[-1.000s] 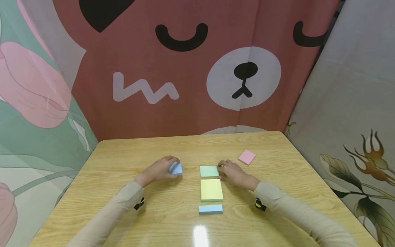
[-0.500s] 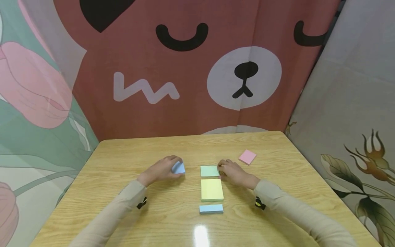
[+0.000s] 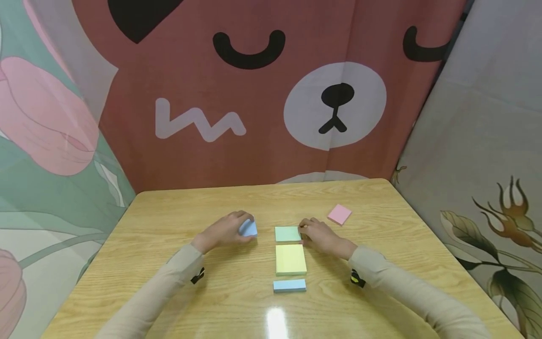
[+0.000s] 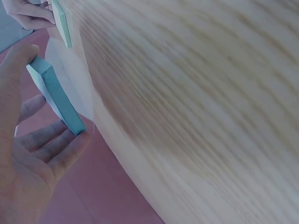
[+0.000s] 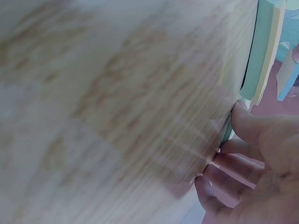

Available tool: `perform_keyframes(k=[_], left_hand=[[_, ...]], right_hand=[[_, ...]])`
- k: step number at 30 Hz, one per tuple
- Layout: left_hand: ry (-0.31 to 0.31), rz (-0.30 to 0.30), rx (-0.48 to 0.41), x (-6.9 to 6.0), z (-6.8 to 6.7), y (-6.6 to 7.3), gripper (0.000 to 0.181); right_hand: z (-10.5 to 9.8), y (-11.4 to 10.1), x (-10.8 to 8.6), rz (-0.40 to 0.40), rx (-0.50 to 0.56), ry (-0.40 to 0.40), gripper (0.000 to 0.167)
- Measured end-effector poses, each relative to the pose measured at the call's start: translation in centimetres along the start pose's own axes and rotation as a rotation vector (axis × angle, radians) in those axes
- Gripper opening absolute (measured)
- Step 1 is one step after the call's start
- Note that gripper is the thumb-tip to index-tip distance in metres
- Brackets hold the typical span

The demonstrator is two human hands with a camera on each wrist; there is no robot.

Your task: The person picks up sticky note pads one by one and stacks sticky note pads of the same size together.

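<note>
My left hand (image 3: 226, 230) holds a light-blue sticky note pad (image 3: 249, 228) by its edges, thumb on one side and fingertips on the other. In the left wrist view that pad (image 4: 60, 100) is tilted, its thick side showing. Just across a small gap lies a pale green sticky note pad (image 3: 287, 234). At the green pad's right end my right hand (image 3: 323, 238) grips its edge between thumb and fingers. In the right wrist view only a sliver of the green pad (image 5: 226, 130) shows between them. A larger yellow sticky note pad (image 3: 290, 260) lies directly in front of the green one.
A narrow blue sticky note pad (image 3: 290, 286) lies nearest the table's front, below the yellow one. Farther right and back sits a pink sticky note pad (image 3: 339, 214), turned at an angle. The wooden table (image 3: 178, 207) meets a printed curtain (image 3: 262, 160) behind.
My left hand has slid a little to the right with the light-blue pad, nearer the green one. The right hand stays in place at the green pad.
</note>
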State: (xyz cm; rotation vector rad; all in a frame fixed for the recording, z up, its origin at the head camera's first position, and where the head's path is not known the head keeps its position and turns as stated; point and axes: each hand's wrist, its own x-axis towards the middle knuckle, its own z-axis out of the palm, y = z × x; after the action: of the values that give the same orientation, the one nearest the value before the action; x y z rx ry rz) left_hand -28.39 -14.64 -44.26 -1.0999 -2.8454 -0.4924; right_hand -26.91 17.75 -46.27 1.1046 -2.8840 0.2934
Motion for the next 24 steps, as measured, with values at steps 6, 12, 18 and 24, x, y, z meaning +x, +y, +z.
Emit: perform_keyframes(k=[6,12,18,24], left_hand=[[0.019,0.039,-0.006,0.6,0.2,0.2,0.053],[0.015,0.062,0.006,1.3,0.1,0.9,0.052],[-0.005,0.051,-0.019,1.9,0.1,1.7,0.053],[-0.021,0.058,-0.022,2.1,0.4,2.0,0.054]], right_hand=[[0.1,0.1,0.0,-0.014,-0.010,0.017,0.013],[0.1,0.1,-0.1,-0.018,-0.013,0.011,0.015],[0.1,0.2,-0.2,-0.012,-0.025,0.013,0.027],[0.2,0.2,-0.2,-0.039,-0.037,0.031,0.032]])
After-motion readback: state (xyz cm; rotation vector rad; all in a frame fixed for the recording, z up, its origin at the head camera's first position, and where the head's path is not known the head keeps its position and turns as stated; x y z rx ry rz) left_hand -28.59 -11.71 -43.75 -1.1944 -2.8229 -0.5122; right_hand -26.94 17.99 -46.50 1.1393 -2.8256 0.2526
